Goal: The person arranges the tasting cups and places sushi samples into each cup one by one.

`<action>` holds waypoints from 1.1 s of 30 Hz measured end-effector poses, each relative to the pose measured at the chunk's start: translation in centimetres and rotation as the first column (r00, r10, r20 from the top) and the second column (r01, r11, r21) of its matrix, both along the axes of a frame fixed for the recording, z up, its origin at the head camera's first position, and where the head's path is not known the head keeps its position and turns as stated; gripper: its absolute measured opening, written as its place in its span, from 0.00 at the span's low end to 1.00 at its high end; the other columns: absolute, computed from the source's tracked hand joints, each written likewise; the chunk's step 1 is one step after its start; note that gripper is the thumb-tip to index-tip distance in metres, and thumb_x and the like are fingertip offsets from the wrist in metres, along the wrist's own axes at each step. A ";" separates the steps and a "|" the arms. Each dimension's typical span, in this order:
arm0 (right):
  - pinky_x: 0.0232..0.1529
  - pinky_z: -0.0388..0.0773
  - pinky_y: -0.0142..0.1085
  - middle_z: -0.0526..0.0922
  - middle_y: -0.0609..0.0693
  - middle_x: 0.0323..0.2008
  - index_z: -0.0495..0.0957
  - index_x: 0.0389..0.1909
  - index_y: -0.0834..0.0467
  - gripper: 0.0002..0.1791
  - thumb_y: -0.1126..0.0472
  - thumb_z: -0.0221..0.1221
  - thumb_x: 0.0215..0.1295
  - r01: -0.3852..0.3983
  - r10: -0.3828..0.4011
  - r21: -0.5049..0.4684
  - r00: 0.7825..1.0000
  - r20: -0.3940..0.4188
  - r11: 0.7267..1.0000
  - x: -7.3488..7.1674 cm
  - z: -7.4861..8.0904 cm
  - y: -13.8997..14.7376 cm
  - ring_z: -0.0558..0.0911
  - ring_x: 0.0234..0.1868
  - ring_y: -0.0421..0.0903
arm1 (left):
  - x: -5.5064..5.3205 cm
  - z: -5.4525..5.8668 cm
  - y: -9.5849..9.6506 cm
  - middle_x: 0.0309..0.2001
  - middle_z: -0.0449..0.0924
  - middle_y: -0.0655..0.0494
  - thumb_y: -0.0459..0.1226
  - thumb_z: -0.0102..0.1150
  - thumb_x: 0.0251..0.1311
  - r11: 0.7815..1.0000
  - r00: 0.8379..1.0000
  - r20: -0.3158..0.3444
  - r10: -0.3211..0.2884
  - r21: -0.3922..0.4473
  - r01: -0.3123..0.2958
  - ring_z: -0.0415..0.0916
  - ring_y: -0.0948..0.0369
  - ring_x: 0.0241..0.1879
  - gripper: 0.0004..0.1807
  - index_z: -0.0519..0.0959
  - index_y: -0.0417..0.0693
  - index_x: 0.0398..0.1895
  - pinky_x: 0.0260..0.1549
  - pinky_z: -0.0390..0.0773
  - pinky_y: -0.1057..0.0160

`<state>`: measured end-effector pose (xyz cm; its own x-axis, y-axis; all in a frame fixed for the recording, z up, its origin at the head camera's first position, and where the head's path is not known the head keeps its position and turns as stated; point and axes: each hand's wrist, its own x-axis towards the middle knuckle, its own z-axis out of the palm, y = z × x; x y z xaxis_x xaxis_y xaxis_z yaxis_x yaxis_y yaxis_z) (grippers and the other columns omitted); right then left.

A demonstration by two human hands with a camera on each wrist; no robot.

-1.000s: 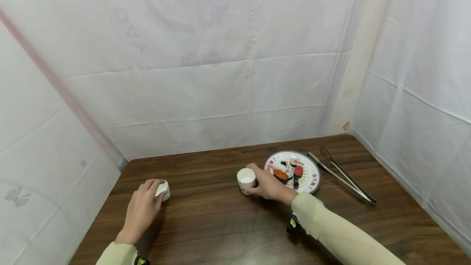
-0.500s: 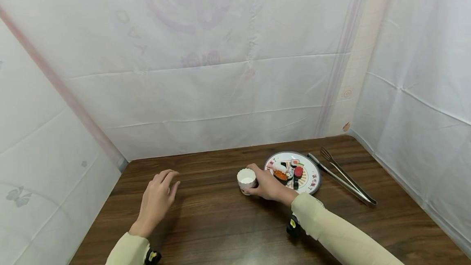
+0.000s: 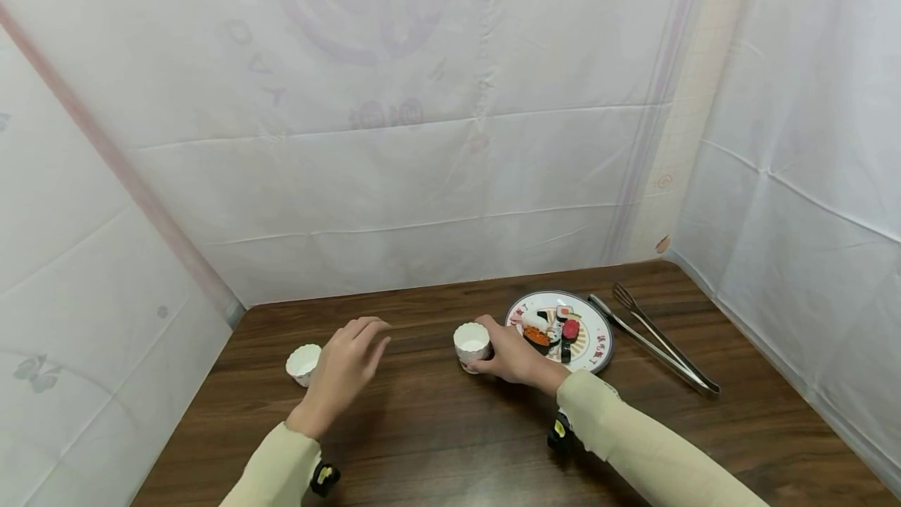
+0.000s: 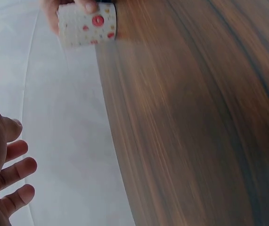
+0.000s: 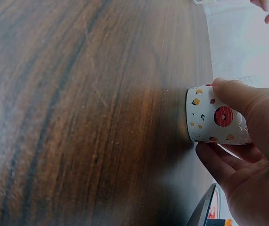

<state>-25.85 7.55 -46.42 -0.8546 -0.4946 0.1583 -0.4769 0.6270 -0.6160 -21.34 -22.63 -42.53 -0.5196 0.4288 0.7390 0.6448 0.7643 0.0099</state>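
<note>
My right hand [image 3: 516, 350] grips a white paper baking cup [image 5: 214, 113] with red doughnut and yellow leaf prints, thumb on one side and fingers on the other. The cup stands upright on the table near its middle. Another white paper baking cup [image 3: 303, 364] with a scalloped rim rests on the table at the left, partly covered by my left hand [image 3: 346, 366]. Nothing is in that hand; its fingers are loosely bent in the air between the two cups. In the left wrist view its fingertips [image 4: 25, 165] show apart from any object.
A round plate [image 3: 601, 319] with sushi pieces [image 3: 571, 327] lies just right of my right hand. Beyond it are metal tongs [image 3: 662, 346], their handle end toward the front right. White cloth walls [image 3: 394, 202] close off the table's back and sides.
My left hand has let go of the left paper cup and moved right, leaving that cup on the table. The right hand keeps its grip and has barely moved.
</note>
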 end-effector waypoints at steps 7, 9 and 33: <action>0.50 0.82 0.50 0.83 0.60 0.52 0.68 0.65 0.62 0.36 0.55 0.73 0.62 -0.002 0.002 -0.014 1.000 -0.016 1.000 -0.1 0.0 0.0 0.84 0.51 0.53 | -0.4 -0.2 3.5 0.44 0.84 0.50 0.29 0.74 0.58 0.999 0.997 0.052 -0.049 -0.020 0.050 0.83 0.54 0.41 0.13 0.84 0.41 0.45 0.40 0.83 0.53; 0.51 0.82 0.50 0.83 0.60 0.52 0.68 0.65 0.62 0.36 0.55 0.73 0.62 -0.006 0.006 -0.017 1.000 -0.024 1.000 -0.2 0.0 0.0 0.84 0.51 0.53 | -0.4 -0.3 4.3 0.45 0.84 0.51 0.29 0.73 0.59 0.998 0.995 0.074 -0.064 -0.024 0.066 0.83 0.55 0.42 0.12 0.84 0.41 0.46 0.43 0.83 0.53; 0.47 0.82 0.45 0.82 0.56 0.50 0.69 0.63 0.61 0.32 0.54 0.72 0.64 -0.008 0.008 0.003 1.000 -0.011 1.000 0.0 -0.1 0.1 0.84 0.47 0.49 | -0.5 -2.2 9.2 0.48 0.86 0.54 0.33 0.72 0.61 0.981 0.958 0.265 -0.113 -0.125 0.150 0.82 0.59 0.39 0.14 0.84 0.46 0.50 0.37 0.83 0.59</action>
<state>-25.90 7.61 -46.53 -0.8489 -0.5017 0.1663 -0.4885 0.6246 -0.6092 -21.86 -13.44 -44.71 -0.6147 0.5972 0.5152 0.7300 0.6782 0.0848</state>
